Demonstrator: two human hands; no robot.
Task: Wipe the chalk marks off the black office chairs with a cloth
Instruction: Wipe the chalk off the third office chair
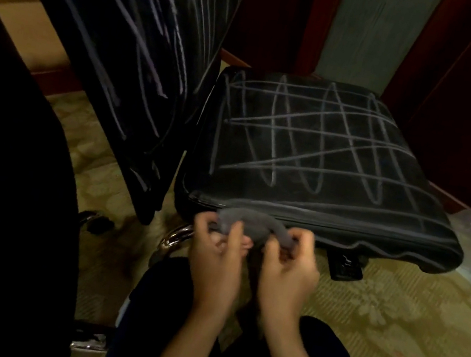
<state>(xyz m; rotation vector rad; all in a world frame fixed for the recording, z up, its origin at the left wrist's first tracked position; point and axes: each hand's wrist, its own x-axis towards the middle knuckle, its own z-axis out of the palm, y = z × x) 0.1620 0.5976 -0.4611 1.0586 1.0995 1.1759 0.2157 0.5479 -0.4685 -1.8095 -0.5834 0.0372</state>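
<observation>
**Below the chair seat's front edge, both hands are gripping the cloth**

Just in front of the black seat [319,158], a grey cloth [251,223] is arching as a bunched, twisted roll, its long axis running left to right. The left hand [217,265] is pinching its left end with curled fingers, and the right hand [286,274] is pinching the right end likewise. White chalk lines [299,133] are crisscrossing the seat, and more are streaking the backrest [117,41] leaning at left. Patterned carpet [390,325] is lying beneath.

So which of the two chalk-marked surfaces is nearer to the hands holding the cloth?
The flat seat, just beyond the cloth. The upright backrest stands farther left.
</observation>
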